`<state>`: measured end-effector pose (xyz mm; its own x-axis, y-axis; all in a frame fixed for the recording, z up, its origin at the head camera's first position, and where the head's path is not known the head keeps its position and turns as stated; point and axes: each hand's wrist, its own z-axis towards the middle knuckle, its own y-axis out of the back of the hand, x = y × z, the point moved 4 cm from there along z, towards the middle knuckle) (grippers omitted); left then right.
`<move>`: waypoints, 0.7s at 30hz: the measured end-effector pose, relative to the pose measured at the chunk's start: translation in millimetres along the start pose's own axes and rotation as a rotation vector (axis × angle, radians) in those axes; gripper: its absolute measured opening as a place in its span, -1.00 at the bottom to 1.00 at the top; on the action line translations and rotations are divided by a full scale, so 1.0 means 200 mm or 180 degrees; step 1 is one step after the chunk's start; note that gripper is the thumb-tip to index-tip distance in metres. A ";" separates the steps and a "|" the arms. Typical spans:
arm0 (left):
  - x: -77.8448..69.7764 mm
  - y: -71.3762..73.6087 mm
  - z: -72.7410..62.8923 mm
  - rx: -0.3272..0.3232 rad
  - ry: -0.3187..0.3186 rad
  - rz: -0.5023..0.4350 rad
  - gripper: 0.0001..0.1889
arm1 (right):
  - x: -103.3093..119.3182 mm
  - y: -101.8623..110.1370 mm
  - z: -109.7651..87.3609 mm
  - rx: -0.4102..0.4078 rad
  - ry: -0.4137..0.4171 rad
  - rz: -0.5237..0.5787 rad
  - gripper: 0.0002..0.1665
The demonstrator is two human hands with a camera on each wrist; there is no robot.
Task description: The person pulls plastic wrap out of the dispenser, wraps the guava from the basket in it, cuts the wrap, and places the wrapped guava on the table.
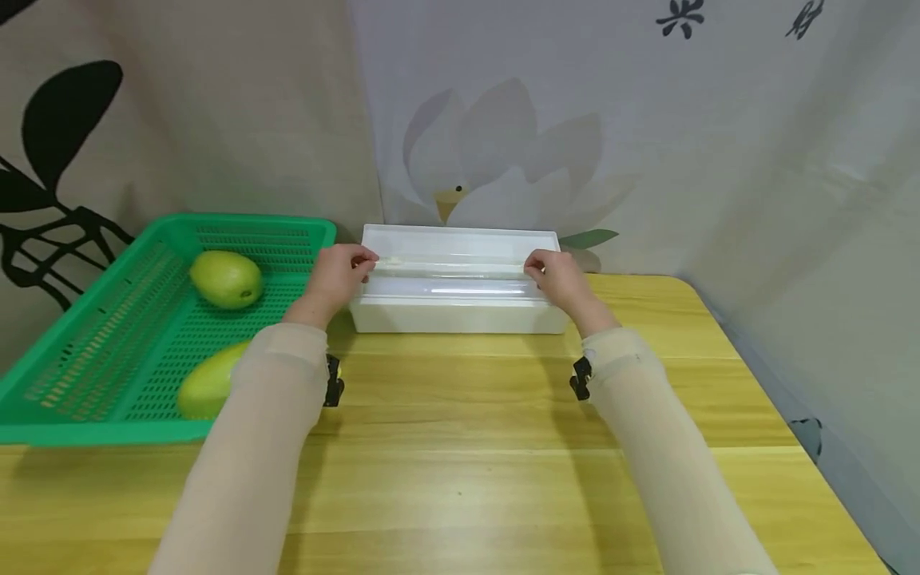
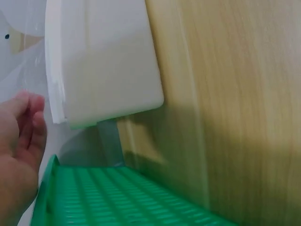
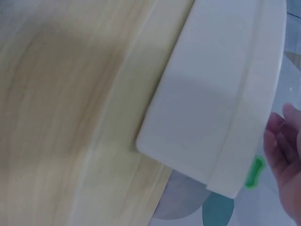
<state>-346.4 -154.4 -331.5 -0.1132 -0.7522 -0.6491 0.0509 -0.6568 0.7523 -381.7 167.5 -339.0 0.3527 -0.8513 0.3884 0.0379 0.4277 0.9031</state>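
Observation:
A white cling film dispenser [image 1: 460,318] sits near the back of the table, with a clear roll visible along its top. At its left end, my left hand [image 1: 336,275] pinches the edge of the clear film [image 1: 449,270] between thumb and fingertips. My right hand [image 1: 563,279] pinches the film in the same way at the right end. In the left wrist view the left hand [image 2: 21,136] is beside the dispenser's corner [image 2: 103,61], with faint clear film near the fingertips. The right wrist view shows the right hand [image 3: 286,150] beyond the opposite end of the dispenser [image 3: 202,94].
A green plastic basket [image 1: 43,434] stands to the left, close to my left forearm, holding two yellow-green fruits, one at the back [image 1: 226,279] and one nearer [image 1: 207,385]. A printed cloth [image 1: 719,160] hangs behind the wooden table [image 1: 460,447], whose right edge slants away.

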 end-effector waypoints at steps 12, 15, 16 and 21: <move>-0.02 -0.06 0.02 0.0544 -0.0201 0.0219 -0.62 | -0.01 0.01 0.02 0.0140 0.0047 -0.0367 -0.81; -0.01 -0.05 0.02 0.0406 -0.0218 0.0346 -0.66 | -0.01 0.02 0.02 0.0125 -0.0062 -0.0560 -0.79; -0.01 -0.05 0.02 0.0354 -0.0217 0.0401 -0.68 | -0.01 0.02 0.02 0.0137 -0.0099 -0.0620 -0.78; 0.01 -0.03 0.02 0.0164 -0.0083 0.0588 -0.74 | -0.02 0.01 0.01 0.0313 -0.0140 -0.0920 -0.78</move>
<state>-350.6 -150.8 -337.4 -0.1323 -0.8578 -0.4967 0.0223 -0.5036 0.8637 -384.5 170.7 -337.6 0.2996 -0.9467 0.1185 0.0394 0.1364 0.9899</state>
